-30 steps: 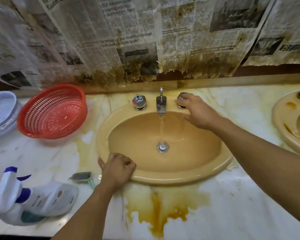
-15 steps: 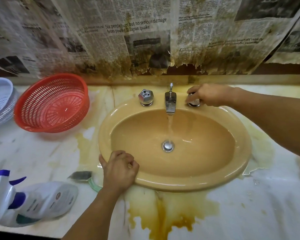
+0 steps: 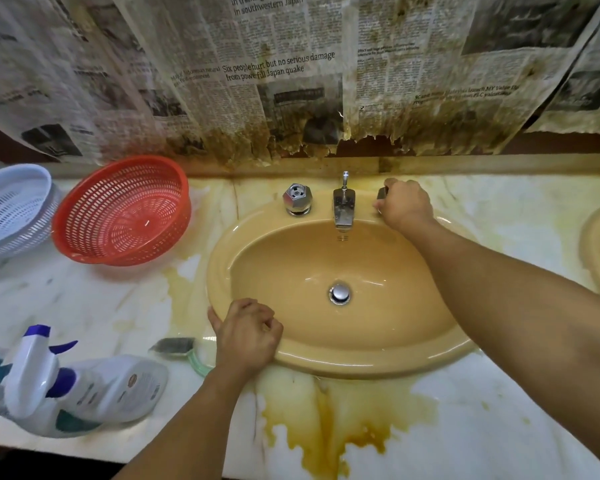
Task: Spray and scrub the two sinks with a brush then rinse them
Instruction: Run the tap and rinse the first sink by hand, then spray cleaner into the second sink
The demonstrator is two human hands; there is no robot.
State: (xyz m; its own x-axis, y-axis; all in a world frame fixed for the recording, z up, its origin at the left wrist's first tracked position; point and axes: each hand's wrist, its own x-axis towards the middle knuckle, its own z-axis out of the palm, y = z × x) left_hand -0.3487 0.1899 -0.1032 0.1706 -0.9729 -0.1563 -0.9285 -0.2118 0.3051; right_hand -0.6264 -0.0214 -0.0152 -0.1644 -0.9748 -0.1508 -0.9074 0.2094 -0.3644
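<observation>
At the yellow sink [image 3: 361,367], the right grip [image 3: 404,206] clasps the tap handle [image 3: 381,194] on its back rim; the left grip [image 3: 246,336] rests fisted on its front rim, a brush [image 3: 174,346] just left.

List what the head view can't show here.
Head view only:
- Right chrome tap handle: mostly covered by the gripping right hand.
- Second yellow oval sink: cut off by the right edge.
- Green-handled scrub brush: handle end behind the left hand.
- White spray bottle label: too small to read.
</observation>
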